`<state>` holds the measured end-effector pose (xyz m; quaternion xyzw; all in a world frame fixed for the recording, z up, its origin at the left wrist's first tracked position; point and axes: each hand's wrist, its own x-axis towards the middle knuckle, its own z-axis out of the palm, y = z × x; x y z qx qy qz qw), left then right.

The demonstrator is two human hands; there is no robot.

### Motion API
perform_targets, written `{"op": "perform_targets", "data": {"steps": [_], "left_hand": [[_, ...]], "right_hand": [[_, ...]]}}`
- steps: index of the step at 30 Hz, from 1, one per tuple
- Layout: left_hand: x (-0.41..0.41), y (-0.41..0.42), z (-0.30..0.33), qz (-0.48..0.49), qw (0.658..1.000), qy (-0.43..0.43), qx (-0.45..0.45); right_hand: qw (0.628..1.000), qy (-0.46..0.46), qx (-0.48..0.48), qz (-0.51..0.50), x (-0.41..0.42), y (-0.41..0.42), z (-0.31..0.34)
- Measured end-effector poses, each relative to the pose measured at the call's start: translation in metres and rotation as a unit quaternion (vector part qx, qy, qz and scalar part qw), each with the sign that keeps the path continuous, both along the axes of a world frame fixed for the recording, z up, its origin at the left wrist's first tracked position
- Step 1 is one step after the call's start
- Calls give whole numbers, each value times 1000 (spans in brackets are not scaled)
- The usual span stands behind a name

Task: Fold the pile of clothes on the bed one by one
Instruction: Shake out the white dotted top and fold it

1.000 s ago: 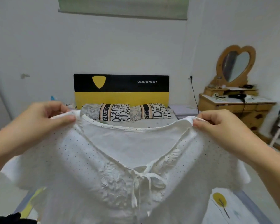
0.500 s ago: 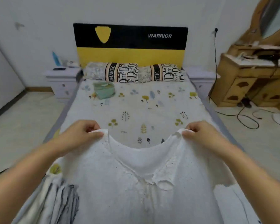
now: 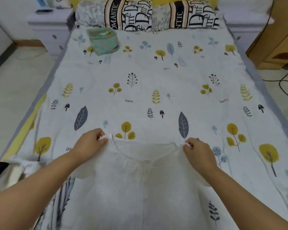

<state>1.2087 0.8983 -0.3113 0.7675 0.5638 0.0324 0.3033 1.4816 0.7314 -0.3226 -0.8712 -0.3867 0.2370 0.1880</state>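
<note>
- White top: spread along the bed's near edge.
- Left hand and right hand each pinch a shoulder.
- Risk: uneven release would probably leave the thin fabric creased.

Pale nightstand left, wooden dresser right, light floor.

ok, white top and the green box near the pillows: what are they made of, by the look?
White top: thin, soft, matte woven or knit fabric, likely cotton; it drapes limp and bunches at each grip. Green box: looks like printed fabric or coated cloth over a soft shell, with sagging sides and a slight sheen; too blurred to be sure.
</note>
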Motion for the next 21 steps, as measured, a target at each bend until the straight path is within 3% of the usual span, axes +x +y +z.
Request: {"op": "perform_targets", "data": {"steps": [7, 11, 15, 17, 21], "left_hand": [[35, 55, -66, -32, 997, 49, 48], [46, 78, -107, -16, 998, 61, 29], [40, 72, -154, -35, 991, 118, -45], [35, 66, -169, -57, 986, 150, -40], [31, 70, -182, -13, 995, 88, 54]], "right_hand": [[999, -30, -4, 35, 38, 66, -62], [1000, -15, 10, 24, 49, 91, -99], [991, -37, -125, 23, 49, 89, -152], [984, -63, -162, 37, 48, 83, -172], [988, -120, -78, 65, 55, 77, -187]]}}
